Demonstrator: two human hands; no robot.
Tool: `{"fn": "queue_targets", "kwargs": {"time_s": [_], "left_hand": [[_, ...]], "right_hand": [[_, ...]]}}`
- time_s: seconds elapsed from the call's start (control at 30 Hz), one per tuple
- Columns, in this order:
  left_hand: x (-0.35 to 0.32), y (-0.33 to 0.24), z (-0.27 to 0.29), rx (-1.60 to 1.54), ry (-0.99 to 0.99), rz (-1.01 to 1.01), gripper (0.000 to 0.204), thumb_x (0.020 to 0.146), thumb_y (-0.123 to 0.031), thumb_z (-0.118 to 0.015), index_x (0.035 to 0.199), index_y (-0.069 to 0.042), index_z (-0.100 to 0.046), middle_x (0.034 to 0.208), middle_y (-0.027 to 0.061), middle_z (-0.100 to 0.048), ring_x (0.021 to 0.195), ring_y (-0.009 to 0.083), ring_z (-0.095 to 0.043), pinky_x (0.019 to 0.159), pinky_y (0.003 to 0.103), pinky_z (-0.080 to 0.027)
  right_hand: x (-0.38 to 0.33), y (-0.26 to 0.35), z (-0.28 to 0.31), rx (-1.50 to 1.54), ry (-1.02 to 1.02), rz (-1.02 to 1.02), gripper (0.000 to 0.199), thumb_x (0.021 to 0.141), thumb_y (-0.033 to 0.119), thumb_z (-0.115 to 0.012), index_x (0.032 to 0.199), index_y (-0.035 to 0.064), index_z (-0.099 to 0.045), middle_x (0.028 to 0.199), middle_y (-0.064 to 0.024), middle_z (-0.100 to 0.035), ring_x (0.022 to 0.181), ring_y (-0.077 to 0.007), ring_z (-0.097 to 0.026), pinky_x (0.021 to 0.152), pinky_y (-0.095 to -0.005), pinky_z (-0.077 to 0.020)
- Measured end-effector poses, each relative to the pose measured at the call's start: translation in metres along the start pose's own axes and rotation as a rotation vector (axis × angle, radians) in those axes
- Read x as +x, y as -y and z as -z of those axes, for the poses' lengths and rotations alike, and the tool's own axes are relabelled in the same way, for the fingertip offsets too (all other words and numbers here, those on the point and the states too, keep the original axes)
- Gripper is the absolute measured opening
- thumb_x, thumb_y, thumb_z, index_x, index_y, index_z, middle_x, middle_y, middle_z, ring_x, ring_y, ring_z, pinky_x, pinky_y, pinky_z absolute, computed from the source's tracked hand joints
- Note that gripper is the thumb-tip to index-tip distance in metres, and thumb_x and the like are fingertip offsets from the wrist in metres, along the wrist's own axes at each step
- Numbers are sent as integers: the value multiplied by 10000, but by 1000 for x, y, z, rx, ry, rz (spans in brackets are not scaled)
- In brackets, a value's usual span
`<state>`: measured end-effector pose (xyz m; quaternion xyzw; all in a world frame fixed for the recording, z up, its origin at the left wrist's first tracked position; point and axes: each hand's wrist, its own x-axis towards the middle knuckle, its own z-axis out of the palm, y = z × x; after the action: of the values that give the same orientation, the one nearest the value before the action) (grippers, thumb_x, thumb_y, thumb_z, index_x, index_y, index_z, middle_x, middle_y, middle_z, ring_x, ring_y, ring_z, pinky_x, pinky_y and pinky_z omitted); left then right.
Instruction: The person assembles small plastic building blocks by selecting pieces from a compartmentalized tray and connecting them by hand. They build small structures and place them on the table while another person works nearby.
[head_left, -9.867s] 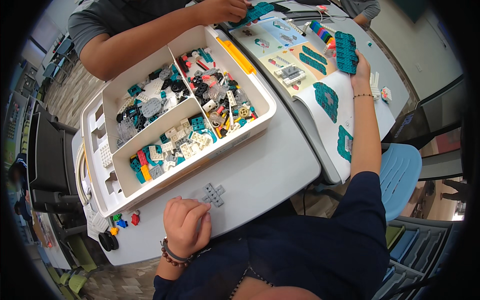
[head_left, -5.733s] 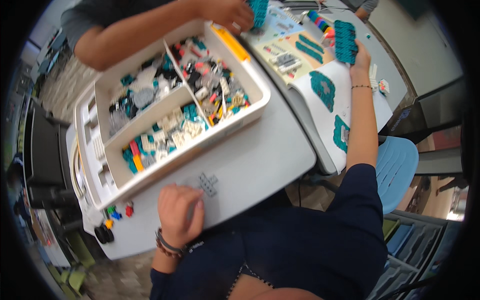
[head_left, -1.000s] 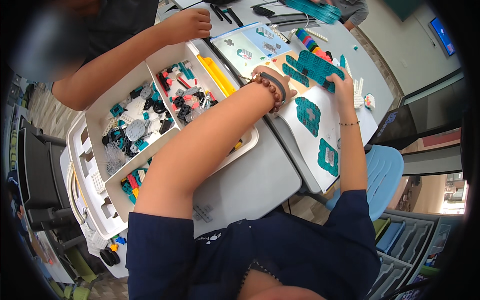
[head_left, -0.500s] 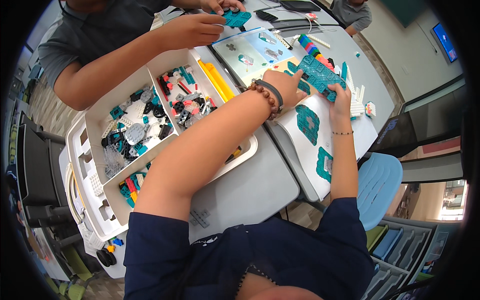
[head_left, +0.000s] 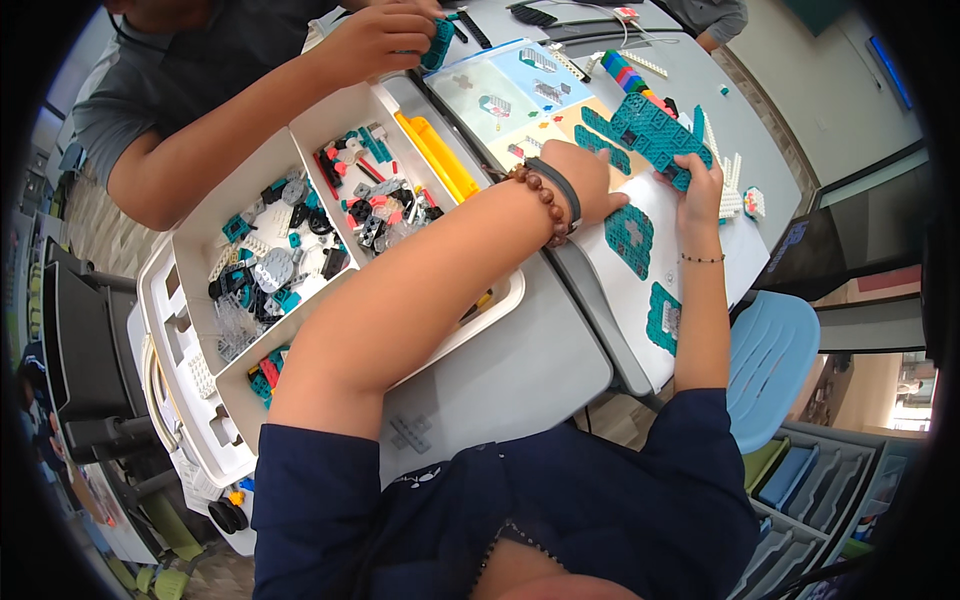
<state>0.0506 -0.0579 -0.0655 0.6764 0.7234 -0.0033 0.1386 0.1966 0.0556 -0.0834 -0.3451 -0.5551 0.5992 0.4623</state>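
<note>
My right hand [head_left: 700, 190] grips the lower right corner of a teal assembly of toy building plates [head_left: 655, 132], held tilted above the far part of an instruction booklet. My left hand [head_left: 585, 182] is over the open instruction booklet [head_left: 655, 265], just left of the assembly and apart from it. Its thumb and a fingertip stick out apart, with nothing seen between them; the other fingers are hidden behind the hand. Printed teal shapes show on the booklet's pages.
At my left stands a white sorting tray [head_left: 290, 325] full of loose bricks, with a yellow piece [head_left: 437, 155] along its edge. A co-worker's hand [head_left: 375, 45] across the table holds a teal piece [head_left: 437, 45]. Multicoloured bricks [head_left: 625, 72] lie beyond the booklet. A blue chair [head_left: 770, 350] stands right.
My left hand has drawn back from the teal assembly, its pointing finger no longer stretched toward it. The right hand still holds the assembly. The co-worker's teal piece has turned and moved left.
</note>
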Motion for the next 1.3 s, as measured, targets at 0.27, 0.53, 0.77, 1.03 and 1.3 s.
{"fn": "queue_targets", "kwargs": {"time_s": [0.27, 0.53, 0.77, 1.03, 1.3], "left_hand": [[13, 2, 0, -34, 167, 141, 615, 838, -516, -355, 1272, -84, -408, 1014, 122, -610, 925, 256, -593, 782, 379, -461], [14, 6, -6, -63, 18, 57, 546, 807, -499, -372, 1011, -65, -633, 1041, 139, -604, 987, 265, -567, 850, 399, -424], [24, 4, -18, 0, 153, 64, 686, 845, -518, -334, 1312, -16, -321, 946, 128, -629, 853, 273, -613, 710, 382, -474], [12, 1, -8, -49, 107, 65, 648, 817, -527, -401, 1213, -17, -452, 888, 125, -637, 832, 254, -619, 695, 367, -477], [7, 1, -1, -60, 4, -9, 581, 794, -535, -441, 1065, -40, -576, 958, 167, -619, 928, 291, -590, 804, 390, -442]], "right_hand": [[8, -6, 6, 2, 26, 1, 238, 685, 21, -502, 918, -21, -520, 790, -74, -572, 663, -147, -568, 571, -295, -524], [28, -28, 21, 20, 63, 107, 390, 662, 46, -544, 1045, -30, -539, 897, -68, -601, 771, -133, -567, 726, -254, -461], [11, -14, 16, -9, 5, -39, 327, 708, 60, -477, 1027, -4, -507, 873, -59, -582, 684, -128, -566, 561, -249, -498], [14, -16, 22, -13, -7, -83, 317, 719, 84, -500, 1029, 16, -508, 861, -46, -575, 709, -129, -560, 560, -282, -504], [42, -42, 43, -13, 54, 57, 482, 697, 60, -531, 1172, 37, -454, 907, -59, -588, 721, -136, -586, 579, -310, -528]]}}
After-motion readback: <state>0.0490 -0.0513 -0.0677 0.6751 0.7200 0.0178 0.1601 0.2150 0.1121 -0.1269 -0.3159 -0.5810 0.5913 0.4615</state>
